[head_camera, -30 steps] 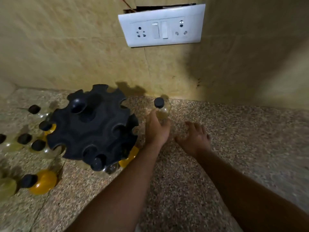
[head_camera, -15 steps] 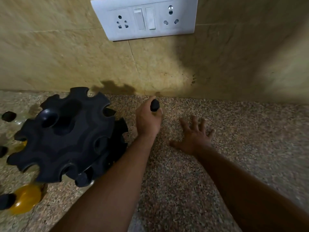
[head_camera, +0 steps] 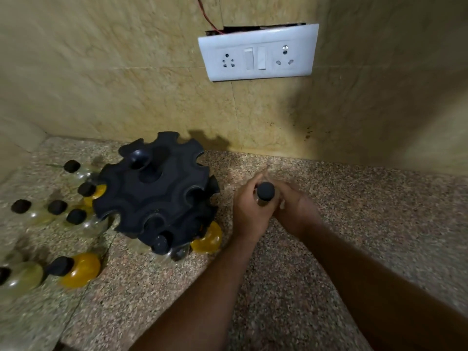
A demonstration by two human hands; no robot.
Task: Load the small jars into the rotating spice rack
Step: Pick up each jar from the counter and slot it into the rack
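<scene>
A small clear jar with a black cap point(head_camera: 265, 192) is held upright between both hands, just right of the rack. My left hand point(head_camera: 249, 210) wraps its left side and my right hand point(head_camera: 295, 209) cups its right side; the jar's body is mostly hidden. The black rotating spice rack point(head_camera: 154, 191) stands on the granite counter, its notched top tier showing no jars. At its lower front sit a black-capped jar point(head_camera: 160, 245) and a yellow-filled jar point(head_camera: 207, 239).
Several loose black-capped jars stand left of the rack, some clear point(head_camera: 21, 207), some yellow-filled point(head_camera: 81, 269). A tiled wall with a white switch-and-socket plate point(head_camera: 258, 53) rises behind. The speckled counter point(head_camera: 354, 198) stretches right of my hands.
My left hand has brought the jar off the counter by the wall toward me. My right hand left the counter and closed onto the jar. The view tilted back down.
</scene>
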